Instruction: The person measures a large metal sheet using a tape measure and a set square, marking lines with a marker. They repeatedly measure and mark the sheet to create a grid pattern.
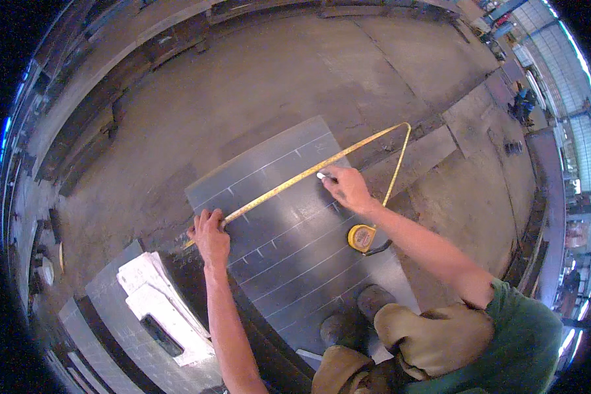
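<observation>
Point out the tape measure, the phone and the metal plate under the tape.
Tape measure (360,238), head view: on its yellow case.
Phone (162,335), head view: middle of its dark surface.
Metal plate (294,226), head view: on its bare upper face.

Left hand (211,238) curls palm-down; right hand (348,188) appears pinched.
</observation>
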`<state>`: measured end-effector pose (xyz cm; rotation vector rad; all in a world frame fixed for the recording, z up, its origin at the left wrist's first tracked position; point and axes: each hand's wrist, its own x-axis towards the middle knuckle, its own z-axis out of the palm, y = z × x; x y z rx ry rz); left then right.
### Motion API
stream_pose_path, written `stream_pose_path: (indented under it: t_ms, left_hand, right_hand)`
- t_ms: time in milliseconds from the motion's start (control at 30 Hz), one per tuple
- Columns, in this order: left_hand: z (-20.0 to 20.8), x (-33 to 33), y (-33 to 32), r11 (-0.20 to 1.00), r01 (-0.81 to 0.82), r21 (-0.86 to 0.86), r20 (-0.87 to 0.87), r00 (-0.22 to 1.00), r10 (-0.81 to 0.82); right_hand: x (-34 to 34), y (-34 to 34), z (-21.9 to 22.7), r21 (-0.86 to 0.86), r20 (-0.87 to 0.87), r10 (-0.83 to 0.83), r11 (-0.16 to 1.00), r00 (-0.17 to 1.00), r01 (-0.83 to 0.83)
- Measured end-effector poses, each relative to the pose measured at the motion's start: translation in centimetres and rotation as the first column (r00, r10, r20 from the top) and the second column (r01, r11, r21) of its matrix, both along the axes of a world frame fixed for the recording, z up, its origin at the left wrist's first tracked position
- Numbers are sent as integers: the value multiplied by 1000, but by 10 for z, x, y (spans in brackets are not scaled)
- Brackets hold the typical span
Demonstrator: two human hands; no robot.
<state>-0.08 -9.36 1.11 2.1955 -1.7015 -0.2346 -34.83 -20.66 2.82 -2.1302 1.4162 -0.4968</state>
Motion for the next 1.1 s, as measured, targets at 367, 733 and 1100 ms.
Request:
stream_pose_path:
  t_ms: [367,733,1100]
  left_hand:
    - [-7,4,-1,997,39,67,41,998,-42]
    - [-5,-3,-2,999,30,-13,51,998,-29]
    - [-7,0,-1,999,32,-27,63,998,-30]
  right_hand:
    - [12,4,-24,-96,30,16,995,999,-13]
    - [8,6,-37,-118,35,28,993,999,-23]
    - [10,5,-39,-134,8,33,991,999,-32]
